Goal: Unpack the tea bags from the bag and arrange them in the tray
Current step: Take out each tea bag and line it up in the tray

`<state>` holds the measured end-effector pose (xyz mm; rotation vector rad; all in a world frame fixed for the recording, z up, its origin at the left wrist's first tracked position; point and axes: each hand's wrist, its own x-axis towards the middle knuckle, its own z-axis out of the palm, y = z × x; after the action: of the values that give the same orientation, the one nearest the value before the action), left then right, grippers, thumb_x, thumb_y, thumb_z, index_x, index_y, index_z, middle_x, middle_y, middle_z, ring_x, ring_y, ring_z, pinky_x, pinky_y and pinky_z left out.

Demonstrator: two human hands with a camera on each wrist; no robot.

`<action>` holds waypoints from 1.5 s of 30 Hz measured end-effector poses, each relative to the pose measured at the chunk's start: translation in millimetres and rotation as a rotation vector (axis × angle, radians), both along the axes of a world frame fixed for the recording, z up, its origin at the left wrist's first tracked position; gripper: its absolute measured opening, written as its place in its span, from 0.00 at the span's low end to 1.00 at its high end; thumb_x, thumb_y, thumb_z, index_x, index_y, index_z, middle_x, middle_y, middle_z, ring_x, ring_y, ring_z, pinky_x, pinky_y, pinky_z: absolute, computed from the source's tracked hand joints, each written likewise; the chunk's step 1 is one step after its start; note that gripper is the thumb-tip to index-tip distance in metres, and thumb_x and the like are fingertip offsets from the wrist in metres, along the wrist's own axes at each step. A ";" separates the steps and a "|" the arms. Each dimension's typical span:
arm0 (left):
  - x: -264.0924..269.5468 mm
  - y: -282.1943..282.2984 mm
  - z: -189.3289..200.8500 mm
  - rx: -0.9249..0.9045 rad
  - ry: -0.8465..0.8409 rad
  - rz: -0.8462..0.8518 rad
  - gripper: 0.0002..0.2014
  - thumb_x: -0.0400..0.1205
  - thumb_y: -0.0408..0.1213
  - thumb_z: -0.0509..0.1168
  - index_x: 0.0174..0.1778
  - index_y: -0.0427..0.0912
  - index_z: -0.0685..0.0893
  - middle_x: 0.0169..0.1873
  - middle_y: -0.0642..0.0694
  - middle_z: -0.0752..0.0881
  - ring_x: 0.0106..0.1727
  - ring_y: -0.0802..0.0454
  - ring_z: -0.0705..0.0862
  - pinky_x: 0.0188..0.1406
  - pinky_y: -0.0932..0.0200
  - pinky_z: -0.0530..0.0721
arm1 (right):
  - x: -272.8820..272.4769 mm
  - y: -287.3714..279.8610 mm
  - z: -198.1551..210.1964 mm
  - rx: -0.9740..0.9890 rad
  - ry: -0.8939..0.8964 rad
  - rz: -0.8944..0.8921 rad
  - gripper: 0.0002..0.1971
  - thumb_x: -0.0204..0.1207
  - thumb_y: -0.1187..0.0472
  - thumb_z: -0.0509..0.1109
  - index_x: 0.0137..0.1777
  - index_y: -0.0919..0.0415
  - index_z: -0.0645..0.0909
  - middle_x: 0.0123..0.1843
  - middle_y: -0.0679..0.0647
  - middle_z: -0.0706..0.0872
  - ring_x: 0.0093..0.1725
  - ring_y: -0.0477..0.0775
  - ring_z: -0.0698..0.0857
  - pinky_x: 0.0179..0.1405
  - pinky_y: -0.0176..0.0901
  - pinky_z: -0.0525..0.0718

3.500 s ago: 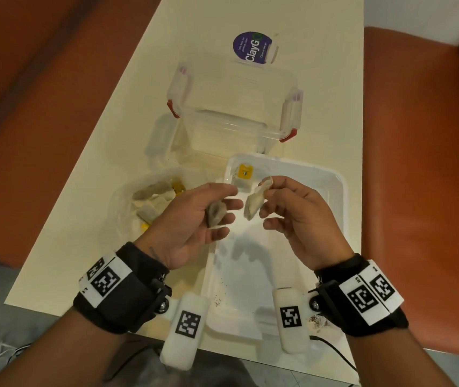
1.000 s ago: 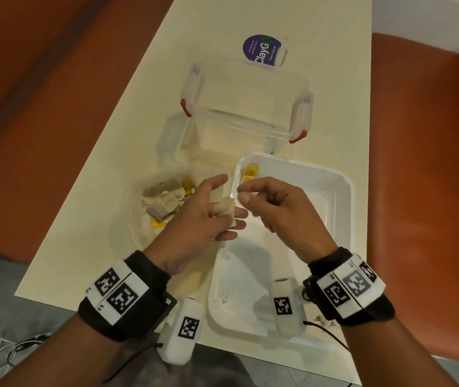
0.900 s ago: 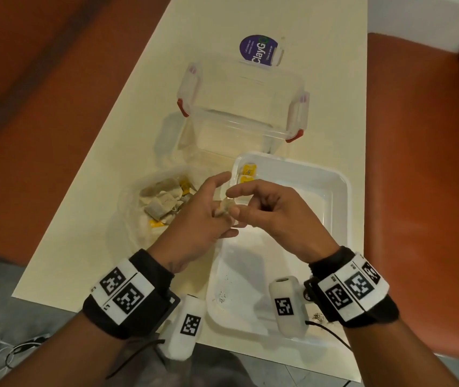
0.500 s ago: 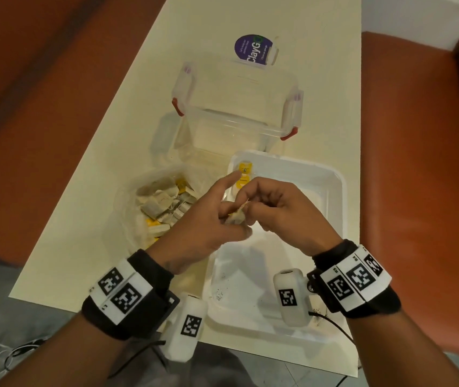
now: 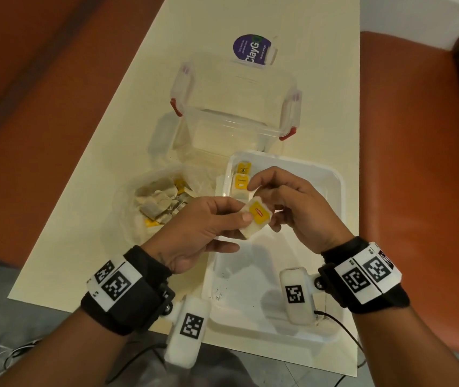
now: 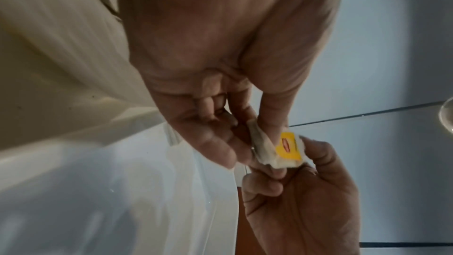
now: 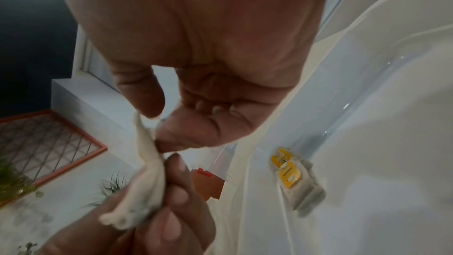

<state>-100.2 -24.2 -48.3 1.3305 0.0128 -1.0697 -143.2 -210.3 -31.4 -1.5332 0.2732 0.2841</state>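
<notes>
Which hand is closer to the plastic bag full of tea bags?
Left. The left hand is right beside the bag; the right hand is farther off, over the tray.

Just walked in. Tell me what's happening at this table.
A person is moving tea bags out of a clear plastic bag into a white tray. Right now both hands hold one tea bag with a yellow tag above the tray: the left hand pinches it and the right hand grips its other side. Two tea bags already lie in the tray's far left corner; more remain in the plastic bag. An open clear container stands behind the tray.
</notes>
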 end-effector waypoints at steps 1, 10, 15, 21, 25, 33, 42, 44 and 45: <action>-0.9 -1.1 -1.0 0.016 -0.001 0.032 0.03 0.79 0.37 0.73 0.47 0.44 0.89 0.40 0.50 0.91 0.39 0.58 0.88 0.38 0.59 0.89 | -1.9 -0.9 -1.9 0.041 0.023 -0.022 0.10 0.78 0.63 0.64 0.53 0.54 0.86 0.39 0.56 0.84 0.32 0.52 0.79 0.28 0.41 0.78; -5.3 -2.9 -4.9 0.114 -0.146 0.157 0.06 0.81 0.38 0.73 0.51 0.45 0.86 0.37 0.52 0.91 0.41 0.55 0.92 0.34 0.60 0.87 | -13.6 6.9 -21.2 -0.074 0.093 -0.131 0.03 0.79 0.63 0.74 0.50 0.58 0.87 0.43 0.54 0.90 0.43 0.49 0.88 0.42 0.43 0.86; -7.0 7.3 -1.1 0.185 -0.218 0.140 0.14 0.78 0.42 0.76 0.59 0.51 0.84 0.39 0.52 0.90 0.45 0.49 0.93 0.38 0.55 0.87 | -3.6 1.4 -27.9 -0.146 0.096 -0.188 0.03 0.80 0.63 0.74 0.52 0.60 0.87 0.48 0.60 0.92 0.45 0.50 0.89 0.43 0.43 0.86; -11.7 29.9 7.3 0.231 -0.252 0.165 0.09 0.79 0.43 0.74 0.54 0.50 0.86 0.44 0.48 0.92 0.40 0.53 0.92 0.34 0.59 0.84 | 12.2 3.0 -56.1 -0.386 0.192 0.029 0.04 0.80 0.63 0.73 0.52 0.63 0.85 0.42 0.57 0.91 0.39 0.45 0.89 0.39 0.40 0.84; -15.6 41.9 9.9 0.254 -0.289 0.137 0.06 0.79 0.43 0.74 0.51 0.50 0.87 0.41 0.49 0.91 0.39 0.53 0.91 0.36 0.56 0.85 | 25.9 3.3 -76.2 -0.455 0.201 -0.088 0.02 0.78 0.62 0.74 0.49 0.59 0.86 0.36 0.50 0.90 0.35 0.45 0.89 0.40 0.44 0.87; -17.2 52.5 8.8 0.289 -0.280 0.154 0.04 0.79 0.42 0.73 0.49 0.50 0.88 0.43 0.44 0.90 0.37 0.55 0.89 0.36 0.56 0.84 | 39.3 7.1 -89.8 -0.456 0.207 -0.273 0.08 0.71 0.63 0.79 0.45 0.52 0.83 0.33 0.50 0.90 0.31 0.51 0.88 0.44 0.55 0.90; -14.4 50.5 11.1 0.290 -0.280 0.152 0.05 0.80 0.43 0.72 0.49 0.49 0.87 0.45 0.42 0.90 0.37 0.56 0.88 0.36 0.57 0.83 | 28.9 10.8 -93.3 -0.569 0.224 -0.290 0.20 0.64 0.47 0.83 0.47 0.44 0.74 0.40 0.48 0.90 0.40 0.56 0.91 0.49 0.62 0.89; -14.7 50.5 11.1 0.297 -0.285 0.146 0.04 0.80 0.43 0.72 0.49 0.50 0.87 0.45 0.43 0.90 0.37 0.56 0.88 0.36 0.58 0.83 | 26.3 15.1 -93.9 -0.587 0.224 -0.265 0.21 0.64 0.48 0.84 0.48 0.45 0.74 0.39 0.49 0.90 0.39 0.56 0.91 0.49 0.61 0.89; -14.8 50.6 11.6 0.298 -0.288 0.143 0.04 0.80 0.43 0.72 0.48 0.51 0.88 0.45 0.43 0.90 0.37 0.55 0.88 0.37 0.58 0.83 | 25.9 16.9 -94.1 -0.603 0.221 -0.252 0.21 0.65 0.49 0.84 0.49 0.46 0.74 0.39 0.49 0.89 0.39 0.55 0.91 0.49 0.60 0.89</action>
<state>-115.0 26.3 -36.7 1.7168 0.0540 -0.7675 -117.3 -193.4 -125.5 -2.0358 0.7735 0.1764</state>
